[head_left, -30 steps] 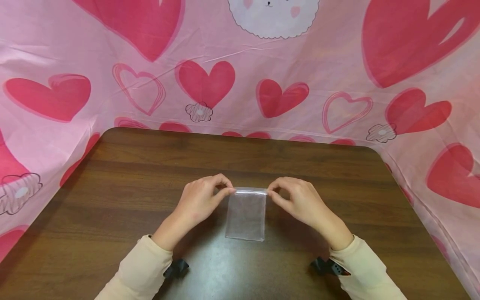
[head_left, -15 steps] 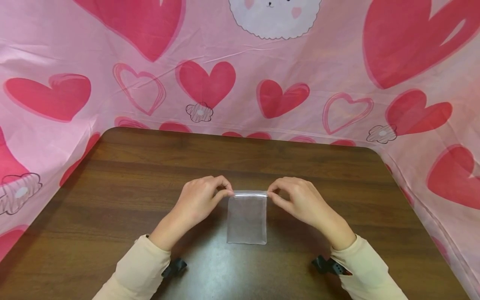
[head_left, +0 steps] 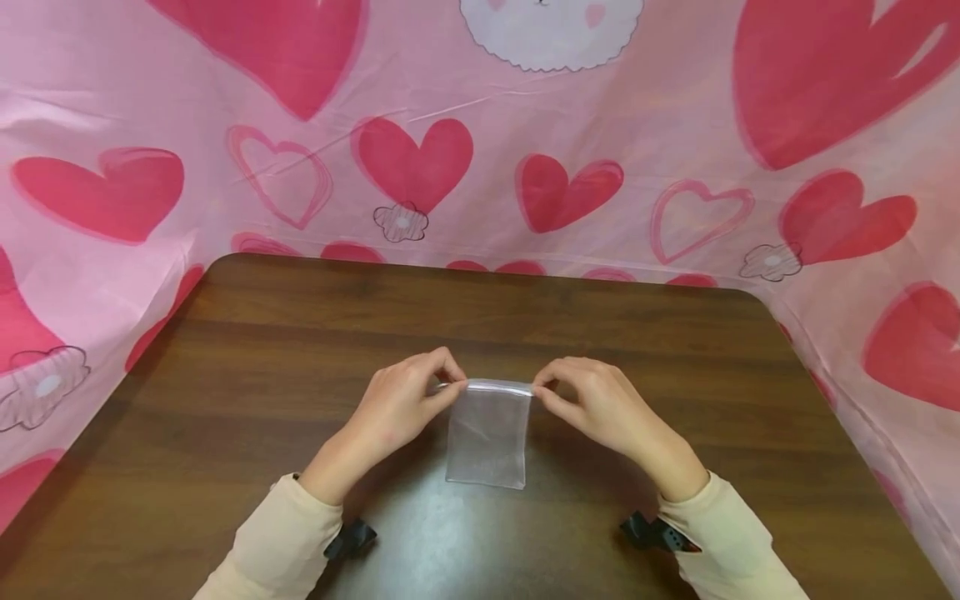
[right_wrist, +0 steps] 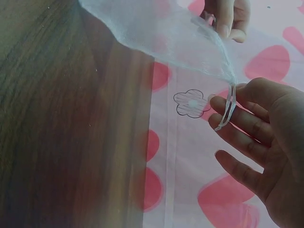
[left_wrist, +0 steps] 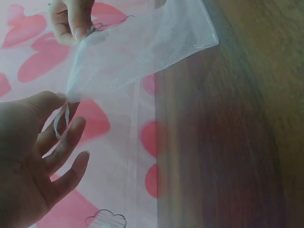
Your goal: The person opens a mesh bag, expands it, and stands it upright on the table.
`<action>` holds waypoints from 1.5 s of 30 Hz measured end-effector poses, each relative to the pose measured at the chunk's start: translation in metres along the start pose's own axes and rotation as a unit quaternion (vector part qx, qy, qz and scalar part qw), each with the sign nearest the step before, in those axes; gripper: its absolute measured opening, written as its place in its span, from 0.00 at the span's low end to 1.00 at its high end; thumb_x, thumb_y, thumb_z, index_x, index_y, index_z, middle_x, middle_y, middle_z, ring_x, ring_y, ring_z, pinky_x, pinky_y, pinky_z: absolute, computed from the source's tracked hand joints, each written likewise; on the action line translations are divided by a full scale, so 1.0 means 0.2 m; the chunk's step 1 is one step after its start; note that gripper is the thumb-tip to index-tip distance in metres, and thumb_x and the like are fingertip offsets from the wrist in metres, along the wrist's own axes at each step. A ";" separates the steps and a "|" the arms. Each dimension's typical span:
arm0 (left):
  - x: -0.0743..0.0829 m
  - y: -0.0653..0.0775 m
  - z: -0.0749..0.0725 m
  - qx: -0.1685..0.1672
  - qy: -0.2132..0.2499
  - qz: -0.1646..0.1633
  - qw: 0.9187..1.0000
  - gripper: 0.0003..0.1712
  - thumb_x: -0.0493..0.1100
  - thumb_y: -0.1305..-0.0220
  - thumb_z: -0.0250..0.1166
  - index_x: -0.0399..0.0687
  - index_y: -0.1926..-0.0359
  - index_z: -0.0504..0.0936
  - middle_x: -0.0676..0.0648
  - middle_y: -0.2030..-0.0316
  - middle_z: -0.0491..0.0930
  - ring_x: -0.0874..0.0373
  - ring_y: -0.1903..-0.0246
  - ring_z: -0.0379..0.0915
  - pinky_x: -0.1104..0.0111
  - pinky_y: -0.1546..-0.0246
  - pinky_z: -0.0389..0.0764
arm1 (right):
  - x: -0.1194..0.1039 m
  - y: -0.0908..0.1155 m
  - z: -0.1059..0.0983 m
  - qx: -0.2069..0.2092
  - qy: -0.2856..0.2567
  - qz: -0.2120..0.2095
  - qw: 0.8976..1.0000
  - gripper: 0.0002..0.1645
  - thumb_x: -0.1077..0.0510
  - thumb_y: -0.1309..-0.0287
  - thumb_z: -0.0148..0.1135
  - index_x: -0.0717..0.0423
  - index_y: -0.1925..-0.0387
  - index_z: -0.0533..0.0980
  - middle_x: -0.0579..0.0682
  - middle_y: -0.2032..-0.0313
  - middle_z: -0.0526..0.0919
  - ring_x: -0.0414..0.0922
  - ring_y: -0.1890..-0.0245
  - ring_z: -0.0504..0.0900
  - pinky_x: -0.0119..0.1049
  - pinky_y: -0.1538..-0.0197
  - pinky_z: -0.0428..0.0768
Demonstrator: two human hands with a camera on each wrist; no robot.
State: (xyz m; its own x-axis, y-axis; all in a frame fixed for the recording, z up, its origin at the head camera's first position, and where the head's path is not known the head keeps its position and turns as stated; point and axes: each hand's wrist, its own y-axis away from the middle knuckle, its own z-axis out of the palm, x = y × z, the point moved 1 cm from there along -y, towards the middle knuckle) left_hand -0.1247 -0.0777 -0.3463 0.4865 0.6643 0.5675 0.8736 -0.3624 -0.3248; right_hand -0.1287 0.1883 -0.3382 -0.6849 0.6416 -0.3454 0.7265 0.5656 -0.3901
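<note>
A small white sheer drawstring pouch (head_left: 489, 437) hangs between both hands over the table, its top edge drawn straight and its body flat. My left hand (head_left: 408, 400) pinches the top left corner between thumb and forefinger. At the opposite corner my right hand (head_left: 600, 400) does the same. In the left wrist view a loop of white drawstring (left_wrist: 61, 121) dangles below the left thumb, over the other fingers, which are spread. A similar drawstring loop (right_wrist: 229, 111) hangs at the right hand in the right wrist view. The mesh looks see-through, with nothing visible inside.
A dark brown wooden table (head_left: 300, 333) with rounded far corners lies under the hands. Behind it and at both sides hangs a pink cloth (head_left: 495, 108) printed with red hearts. Each wrist carries a small black camera mount (head_left: 351, 537) near a cream sleeve (head_left: 281, 533).
The pouch's lower edge has swung slightly, moving a little to the left since half a second ago. Both hands keep their pinch at the top corners and have barely shifted.
</note>
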 end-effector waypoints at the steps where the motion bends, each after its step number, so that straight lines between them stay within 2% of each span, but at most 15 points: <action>1: 0.00 0.00 0.00 -0.001 0.004 0.002 1.000 0.06 0.45 0.37 0.70 0.61 0.64 0.80 0.63 0.67 0.82 0.66 0.66 0.78 0.62 0.66 0.74 | 0.00 0.00 0.00 0.003 0.000 0.002 1.000 0.05 0.59 0.44 0.72 0.49 0.65 0.82 0.38 0.68 0.84 0.39 0.67 0.82 0.39 0.62 0.80; 8: 0.00 0.00 0.01 -0.013 0.021 0.019 1.000 0.11 0.47 0.41 0.73 0.62 0.58 0.81 0.65 0.68 0.81 0.70 0.66 0.77 0.65 0.66 0.75 | 0.00 0.02 0.00 0.032 -0.022 -0.003 0.999 0.07 0.61 0.46 0.73 0.49 0.66 0.82 0.38 0.68 0.84 0.36 0.68 0.81 0.39 0.62 0.81; 15: 0.00 0.00 0.02 -0.001 0.011 0.018 1.000 0.14 0.47 0.43 0.75 0.62 0.57 0.82 0.66 0.68 0.82 0.69 0.67 0.77 0.66 0.67 0.75 | 0.00 0.02 0.01 0.029 -0.027 -0.002 0.999 0.06 0.61 0.44 0.72 0.49 0.66 0.82 0.37 0.68 0.83 0.38 0.68 0.82 0.38 0.63 0.80; 22: -0.01 0.01 0.02 0.006 0.010 -0.010 1.000 0.12 0.48 0.41 0.73 0.62 0.57 0.82 0.67 0.69 0.83 0.69 0.68 0.77 0.64 0.67 0.75 | 0.01 0.02 0.01 0.019 -0.033 -0.002 0.999 0.07 0.62 0.45 0.72 0.48 0.66 0.82 0.37 0.68 0.83 0.37 0.67 0.82 0.40 0.63 0.80; 35: 0.00 0.02 0.04 0.038 0.006 -0.029 0.999 0.09 0.46 0.39 0.72 0.60 0.58 0.83 0.63 0.66 0.84 0.66 0.67 0.76 0.64 0.67 0.75 | 0.01 0.01 0.01 0.028 -0.044 -0.021 0.998 0.08 0.63 0.45 0.71 0.49 0.65 0.82 0.37 0.69 0.83 0.33 0.68 0.80 0.40 0.63 0.80; 42: -0.01 0.04 0.04 0.058 0.027 -0.080 0.995 0.12 0.47 0.44 0.75 0.60 0.59 0.84 0.62 0.67 0.83 0.62 0.66 0.78 0.59 0.65 0.75 | 0.02 0.02 0.01 0.032 -0.048 -0.021 0.998 0.08 0.62 0.46 0.72 0.48 0.66 0.81 0.37 0.70 0.83 0.33 0.68 0.80 0.43 0.64 0.80; 45: -0.01 0.04 0.04 0.059 0.034 -0.087 0.994 0.12 0.47 0.44 0.75 0.60 0.59 0.84 0.61 0.67 0.83 0.62 0.65 0.78 0.58 0.65 0.75 | 0.02 0.01 0.01 0.033 -0.049 -0.021 0.998 0.08 0.63 0.46 0.72 0.48 0.66 0.81 0.37 0.70 0.83 0.33 0.68 0.80 0.44 0.64 0.81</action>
State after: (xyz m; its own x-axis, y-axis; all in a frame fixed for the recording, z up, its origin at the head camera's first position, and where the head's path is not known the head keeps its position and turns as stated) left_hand -0.1196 -0.0766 -0.3566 0.3307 0.6627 0.6720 0.9395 -0.1639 -0.3007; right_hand -0.1289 0.1908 -0.3427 -0.7193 0.5624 -0.4079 0.6939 0.5530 -0.4611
